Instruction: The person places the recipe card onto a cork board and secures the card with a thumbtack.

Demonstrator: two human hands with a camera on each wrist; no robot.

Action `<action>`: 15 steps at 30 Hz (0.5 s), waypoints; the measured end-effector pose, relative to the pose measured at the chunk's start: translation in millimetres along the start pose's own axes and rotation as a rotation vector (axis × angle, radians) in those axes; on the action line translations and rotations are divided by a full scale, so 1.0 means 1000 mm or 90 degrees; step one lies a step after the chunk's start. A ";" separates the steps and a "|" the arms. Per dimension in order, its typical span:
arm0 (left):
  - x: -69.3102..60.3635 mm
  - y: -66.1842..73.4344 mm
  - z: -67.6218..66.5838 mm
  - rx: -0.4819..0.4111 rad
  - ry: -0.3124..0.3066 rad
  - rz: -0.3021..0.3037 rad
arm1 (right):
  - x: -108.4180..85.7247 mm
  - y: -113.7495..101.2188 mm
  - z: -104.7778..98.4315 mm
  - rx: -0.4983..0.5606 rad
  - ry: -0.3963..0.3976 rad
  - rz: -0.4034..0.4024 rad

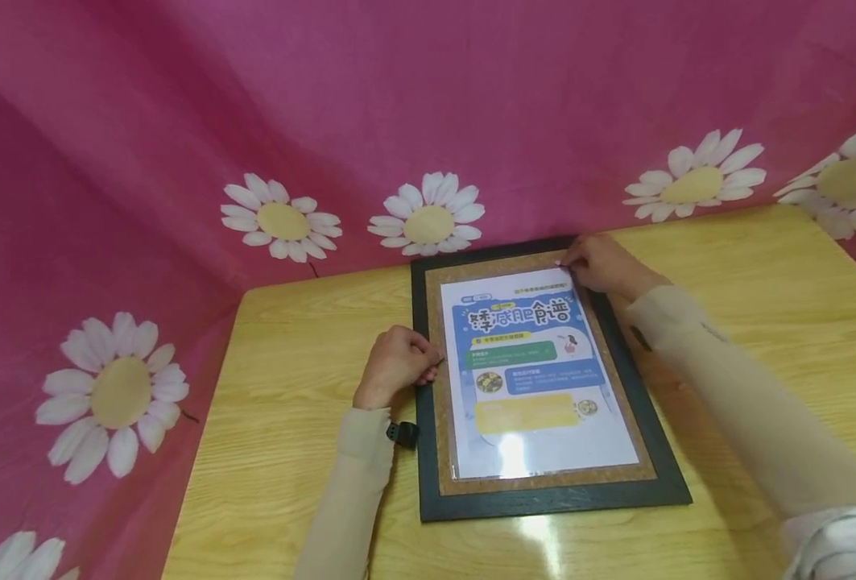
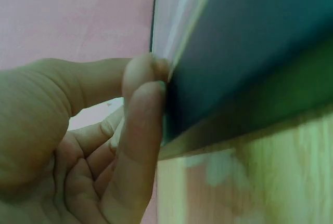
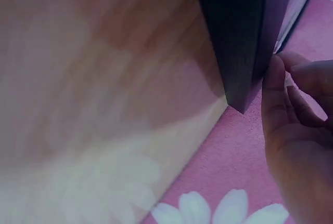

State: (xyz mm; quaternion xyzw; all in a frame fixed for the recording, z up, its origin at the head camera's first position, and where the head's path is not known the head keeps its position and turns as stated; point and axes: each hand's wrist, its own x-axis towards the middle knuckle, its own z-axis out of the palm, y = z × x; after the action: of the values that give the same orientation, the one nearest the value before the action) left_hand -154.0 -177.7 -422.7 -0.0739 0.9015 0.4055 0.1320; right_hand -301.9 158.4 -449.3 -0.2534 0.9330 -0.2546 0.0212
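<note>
A laminated poster (image 1: 529, 449) with Chinese text on blue, green and yellow panels lies on a cork board (image 1: 471, 486) with a black frame (image 1: 554, 501). My left hand (image 1: 397, 364) is at the left side, thumb and index fingertips pinched together at the poster's left edge. In the left wrist view, those fingertips (image 2: 143, 91) meet just beside the frame's dark side. My right hand (image 1: 609, 266) reaches over the frame's top right and pinches the poster's upper right corner. The right wrist view shows its thumb and finger (image 3: 274, 76) closed at the sheet's edge.
The board lies on a wooden table (image 1: 290, 387), its top edge close to a pink cloth (image 1: 529, 121) printed with white daisies. A black band (image 1: 403, 435) is on the left wrist. Light glares on the poster's lower part.
</note>
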 end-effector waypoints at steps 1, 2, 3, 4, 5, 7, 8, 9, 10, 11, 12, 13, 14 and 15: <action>0.000 -0.001 0.000 0.005 0.006 0.002 | -0.002 0.001 0.000 0.018 0.002 0.013; 0.001 -0.001 0.000 0.008 0.010 0.004 | -0.004 0.001 -0.001 0.030 0.004 0.020; 0.001 -0.002 0.000 0.011 0.013 0.007 | -0.006 0.001 -0.002 0.040 0.008 0.021; 0.002 -0.002 0.001 0.014 0.015 0.009 | -0.008 0.001 -0.003 0.048 0.006 0.020; 0.002 -0.003 0.001 0.016 0.016 0.009 | -0.011 0.000 -0.005 0.050 0.003 0.016; 0.002 -0.004 0.001 0.020 0.016 0.011 | -0.017 -0.001 -0.008 0.051 -0.005 0.012; 0.002 -0.005 0.001 0.021 0.015 0.010 | -0.022 -0.001 -0.010 0.051 -0.005 0.007; 0.002 -0.005 0.001 0.021 0.014 0.012 | -0.026 0.000 -0.012 0.055 -0.004 0.002; 0.003 -0.005 0.001 0.021 0.012 0.012 | -0.032 0.001 -0.013 0.058 -0.004 0.006; 0.003 -0.005 0.001 0.021 0.010 0.014 | -0.038 0.002 -0.015 0.065 0.002 0.006; 0.003 -0.005 0.001 0.022 0.009 0.017 | -0.045 0.003 -0.017 0.070 0.011 0.003; 0.004 -0.005 0.001 0.024 0.008 0.017 | -0.051 0.005 -0.018 0.077 0.016 0.007; 0.004 -0.005 0.001 0.028 0.007 0.020 | -0.058 0.007 -0.020 0.084 0.028 0.003; 0.004 -0.005 0.001 0.031 0.006 0.023 | -0.065 0.009 -0.022 0.088 0.039 0.005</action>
State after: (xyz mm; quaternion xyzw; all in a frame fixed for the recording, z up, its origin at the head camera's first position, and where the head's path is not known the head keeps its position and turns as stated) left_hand -156.7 -180.3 -427.8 -0.0562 0.9131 0.3850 0.1218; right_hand -253.0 206.9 -440.5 -0.2396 0.9144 -0.3261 0.0115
